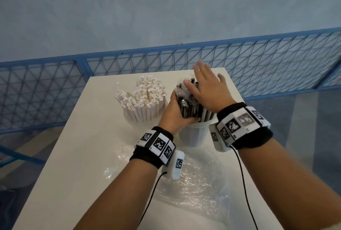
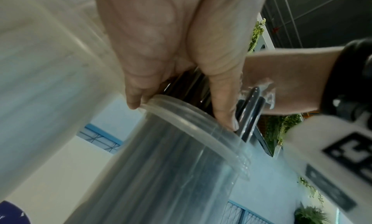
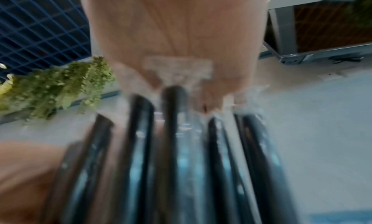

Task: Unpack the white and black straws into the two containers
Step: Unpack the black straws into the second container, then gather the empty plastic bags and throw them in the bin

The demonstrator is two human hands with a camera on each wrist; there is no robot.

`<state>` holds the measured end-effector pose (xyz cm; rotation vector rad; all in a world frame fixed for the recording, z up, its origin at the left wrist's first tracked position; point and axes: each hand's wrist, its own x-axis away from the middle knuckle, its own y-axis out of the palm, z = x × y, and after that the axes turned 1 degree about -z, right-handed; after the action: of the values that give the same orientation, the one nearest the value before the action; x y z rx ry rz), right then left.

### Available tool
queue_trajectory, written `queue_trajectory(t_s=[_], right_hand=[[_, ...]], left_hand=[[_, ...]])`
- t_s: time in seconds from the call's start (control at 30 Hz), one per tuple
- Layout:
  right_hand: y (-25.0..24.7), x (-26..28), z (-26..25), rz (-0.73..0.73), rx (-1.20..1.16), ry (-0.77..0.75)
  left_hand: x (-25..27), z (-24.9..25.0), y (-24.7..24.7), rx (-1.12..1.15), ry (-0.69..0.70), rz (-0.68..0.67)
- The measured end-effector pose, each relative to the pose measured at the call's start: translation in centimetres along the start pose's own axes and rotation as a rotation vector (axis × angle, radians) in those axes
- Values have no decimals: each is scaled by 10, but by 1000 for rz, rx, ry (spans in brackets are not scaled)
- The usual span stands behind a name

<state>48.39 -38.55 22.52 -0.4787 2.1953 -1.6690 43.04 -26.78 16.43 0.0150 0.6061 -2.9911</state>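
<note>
A bundle of black straws in clear wrappers stands in a translucent container near the table's middle. My left hand grips the bundle from the left, just above the rim. My right hand lies flat on the straw tops with fingers spread and straight. The right wrist view, blurred, shows the wrapped black straws under my palm. White straws fill the second container to the left.
A crumpled clear plastic bag lies on the white table in front of the containers. A blue mesh fence runs behind the table. The table's edges drop off close on both sides.
</note>
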Motion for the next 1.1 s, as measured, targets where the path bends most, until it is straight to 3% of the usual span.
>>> queue_trajectory(t_s=[0.07, 0.13, 0.2, 0.27, 0.33, 0.4, 0.5, 0.67, 0.73, 0.8, 0.93, 1.03, 1.1], right_hand=[[5, 1, 8, -123, 56, 56], [8, 4, 8, -93, 35, 54], [7, 12, 2, 86, -78, 26], [10, 29, -5, 395, -260, -35], [19, 53, -13, 736, -367, -193], [39, 77, -17, 824, -387, -387], [81, 97, -14, 492, -422, -512], [138, 96, -5, -340, -232, -142], [153, 98, -4, -508, -99, -61], [165, 102, -4, -550, -24, -46], [174, 110, -10, -473, 66, -84], [178, 112, -17, -403, 178, -187], [181, 112, -24, -443, 156, -212]], left_hand=[[0, -1, 2, -19, -13, 7], [1, 0, 2, -18, -27, 5], [7, 3, -1, -52, -12, 3], [23, 5, -5, -138, 33, 32], [44, 1, -9, -219, 35, 77], [61, -15, -13, -317, 36, 27], [69, -53, -10, -601, -74, -239], [71, -91, 15, -1034, -191, -486], [73, -97, 22, -1124, -213, -526], [77, -103, 25, -1188, -206, -528], [87, -110, 25, -1211, -167, -521], [97, -114, 21, -1176, -124, -496], [104, -116, 18, -1180, -91, -483]])
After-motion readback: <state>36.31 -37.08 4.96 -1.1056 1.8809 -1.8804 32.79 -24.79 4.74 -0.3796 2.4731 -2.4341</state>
